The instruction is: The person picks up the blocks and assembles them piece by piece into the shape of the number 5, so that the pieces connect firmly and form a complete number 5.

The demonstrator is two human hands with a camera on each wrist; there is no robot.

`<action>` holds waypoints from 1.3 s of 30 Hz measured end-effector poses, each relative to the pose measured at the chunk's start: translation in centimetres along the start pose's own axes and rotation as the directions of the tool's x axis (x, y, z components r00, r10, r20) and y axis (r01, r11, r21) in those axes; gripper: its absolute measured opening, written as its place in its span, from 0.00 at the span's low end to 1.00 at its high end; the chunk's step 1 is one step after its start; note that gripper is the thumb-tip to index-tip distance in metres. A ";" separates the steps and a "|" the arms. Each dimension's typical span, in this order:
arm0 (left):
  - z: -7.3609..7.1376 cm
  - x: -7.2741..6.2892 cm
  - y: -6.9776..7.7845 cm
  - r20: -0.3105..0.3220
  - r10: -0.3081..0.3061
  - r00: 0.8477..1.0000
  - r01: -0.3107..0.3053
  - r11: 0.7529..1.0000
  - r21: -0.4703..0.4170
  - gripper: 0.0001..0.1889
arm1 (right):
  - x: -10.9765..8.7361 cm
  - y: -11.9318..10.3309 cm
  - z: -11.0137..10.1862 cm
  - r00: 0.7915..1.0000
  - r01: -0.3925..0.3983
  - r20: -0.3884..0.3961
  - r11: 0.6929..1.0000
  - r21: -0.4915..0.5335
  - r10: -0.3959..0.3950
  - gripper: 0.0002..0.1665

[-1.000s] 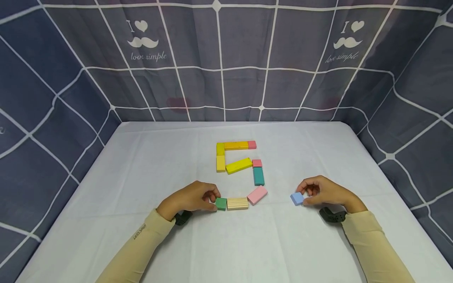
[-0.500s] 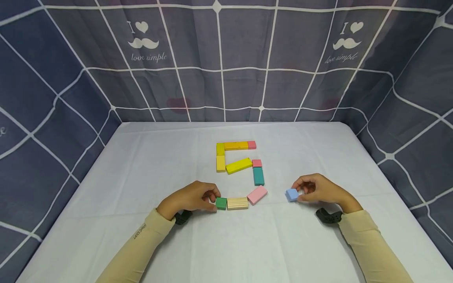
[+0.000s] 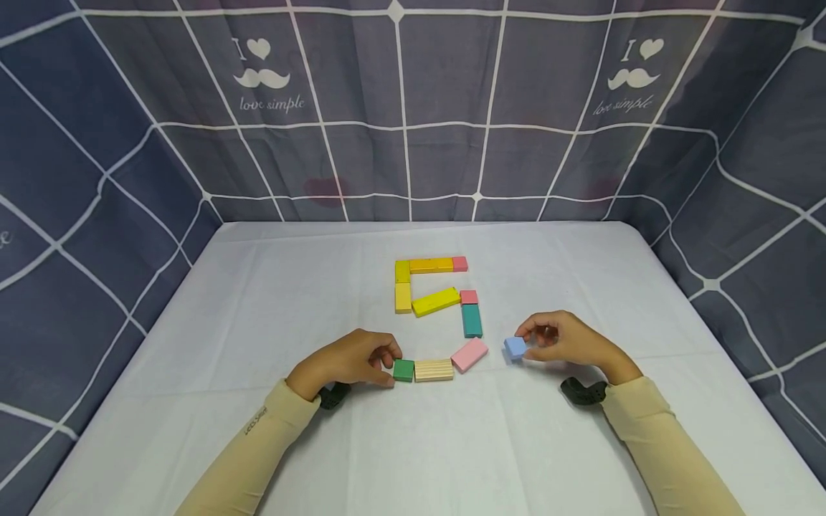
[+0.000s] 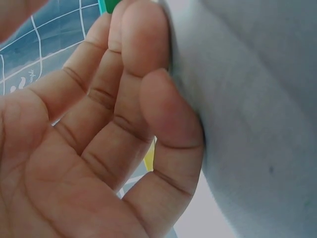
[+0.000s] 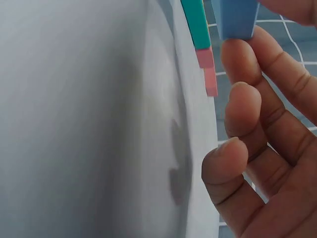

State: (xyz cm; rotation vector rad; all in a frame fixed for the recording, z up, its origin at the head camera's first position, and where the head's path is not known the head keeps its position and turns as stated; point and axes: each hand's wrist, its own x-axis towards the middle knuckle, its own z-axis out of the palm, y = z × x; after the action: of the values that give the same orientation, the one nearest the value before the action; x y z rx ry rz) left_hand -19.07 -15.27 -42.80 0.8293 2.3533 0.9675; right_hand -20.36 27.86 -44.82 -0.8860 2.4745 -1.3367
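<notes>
In the head view, my left hand (image 3: 355, 358) pinches the left end of a small green block (image 3: 403, 370), which lies on the table. Only a sliver of the green block (image 4: 112, 5) shows past the curled fingers in the left wrist view. My right hand (image 3: 568, 342) grips a light blue block (image 3: 514, 348) between thumb and fingertips, just right of a tilted pink block (image 3: 470, 355). The blue block (image 5: 237, 19) appears above the table surface in the right wrist view, other fingers curled below it. A ridged wooden block (image 3: 434, 370) lies between the green and pink ones.
Farther back, yellow blocks (image 3: 431, 266), small pink blocks (image 3: 468, 297) and a teal block (image 3: 472, 321) form a bent line on the white tablecloth (image 3: 290, 287). A dark checked curtain (image 3: 445, 158) encloses the back and sides.
My right hand has moved left and slightly away from me with the blue block, closer to the tilted pink block. The left hand has stayed at the green block.
</notes>
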 end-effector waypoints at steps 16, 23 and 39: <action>-0.4 0.0 0.1 -0.008 -0.003 1.000 0.003 1.000 0.010 0.14 | 2.4 -1.4 1.1 1.000 0.001 -0.001 0.998 -0.056 -0.001 0.13; -0.5 0.1 0.1 -0.006 0.002 1.000 -0.002 1.000 0.025 0.13 | 3.3 -2.0 1.5 1.000 0.010 0.007 0.997 -0.070 -0.009 0.14; 0.0 0.0 -0.3 0.003 -0.007 1.000 0.007 1.000 0.013 0.14 | 5.0 -2.9 3.2 0.999 0.033 0.010 0.997 -0.070 -0.032 0.13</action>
State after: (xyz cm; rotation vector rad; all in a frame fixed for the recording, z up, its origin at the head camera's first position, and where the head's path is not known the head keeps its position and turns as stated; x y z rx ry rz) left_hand -19.20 -15.48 -43.01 0.8260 2.3603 0.9483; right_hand -21.77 21.53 -43.82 -0.9490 2.5251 -1.2602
